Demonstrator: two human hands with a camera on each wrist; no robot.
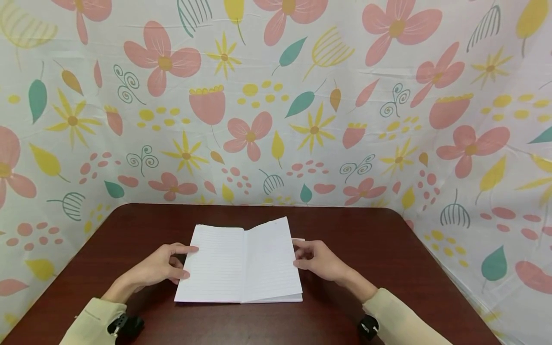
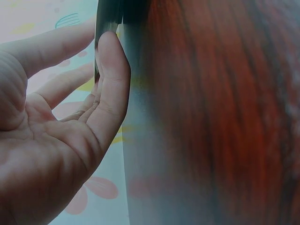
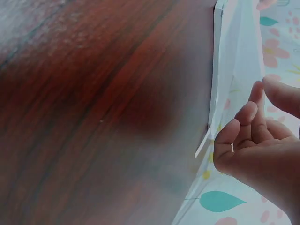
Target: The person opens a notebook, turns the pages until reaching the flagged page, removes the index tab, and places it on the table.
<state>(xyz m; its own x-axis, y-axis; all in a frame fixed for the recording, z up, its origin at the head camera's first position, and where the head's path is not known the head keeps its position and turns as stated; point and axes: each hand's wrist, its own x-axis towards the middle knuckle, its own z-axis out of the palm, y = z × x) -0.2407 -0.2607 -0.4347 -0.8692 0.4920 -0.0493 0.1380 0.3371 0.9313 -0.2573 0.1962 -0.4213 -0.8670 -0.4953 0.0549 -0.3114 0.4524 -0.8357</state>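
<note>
A notebook (image 1: 215, 266) with lined white pages lies open on the table. At its left edge my left hand (image 1: 157, 266) grips the cover and pages, thumb and index finger on top, the other fingers partly hidden. The left wrist view shows that hand (image 2: 61, 136) around the notebook's edge (image 2: 107, 16). My right hand (image 1: 323, 261) pinches the outer edge of the right page (image 1: 269, 263), which is raised a little, its top corner highest. In the right wrist view, thumb and index finger of this hand (image 3: 262, 136) meet at the page (image 3: 246, 51), beside the thicker stack (image 3: 217, 61).
The dark red-brown wooden table (image 1: 276, 326) has rounded far corners. A white cloth (image 1: 267, 187) with pink, yellow and green flower patterns hangs behind it and along both sides. Black devices (image 1: 125, 326) are strapped at both wrists, over pale sleeves.
</note>
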